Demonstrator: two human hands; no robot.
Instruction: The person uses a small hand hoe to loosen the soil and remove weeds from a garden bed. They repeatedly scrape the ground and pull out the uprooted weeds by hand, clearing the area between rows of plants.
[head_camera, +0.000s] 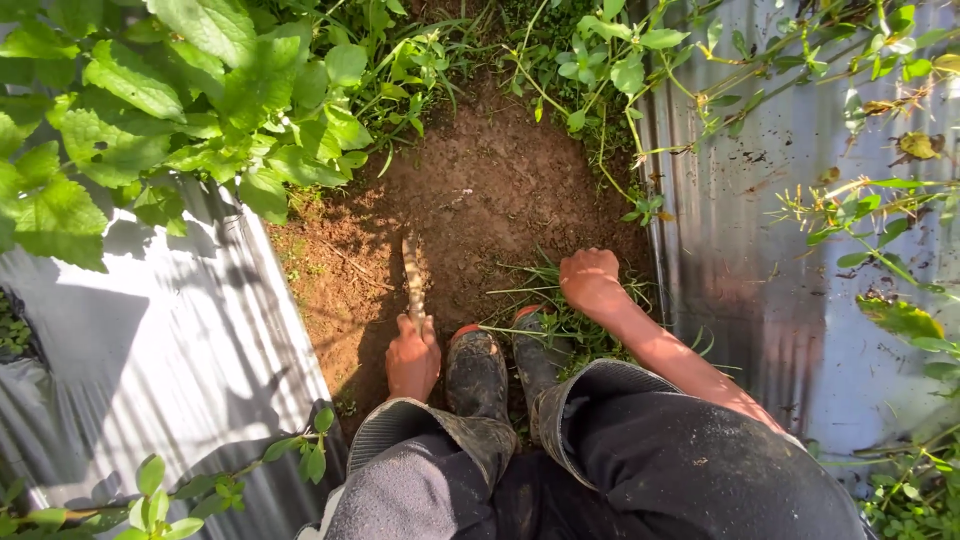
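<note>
I am crouched over a strip of bare brown soil (480, 190). My left hand (412, 358) is closed around the handle of a narrow, dirt-caked digging tool (413, 275) whose blade points away from me into the earth. My right hand (590, 282) is fisted around a tuft of thin green grass blades (545, 290) lying flat on the soil by my boots. Two muddy rubber boots (478, 375) stand between my hands, with dark trousers below.
Corrugated metal sheets (760, 250) flank the soil strip on both sides, the left one (170, 350) in part shade. Broad-leaved plants (170, 100) overhang the left sheet. Thin weedy stems (840, 200) trail across the right sheet. Low weeds (590, 60) grow at the far end.
</note>
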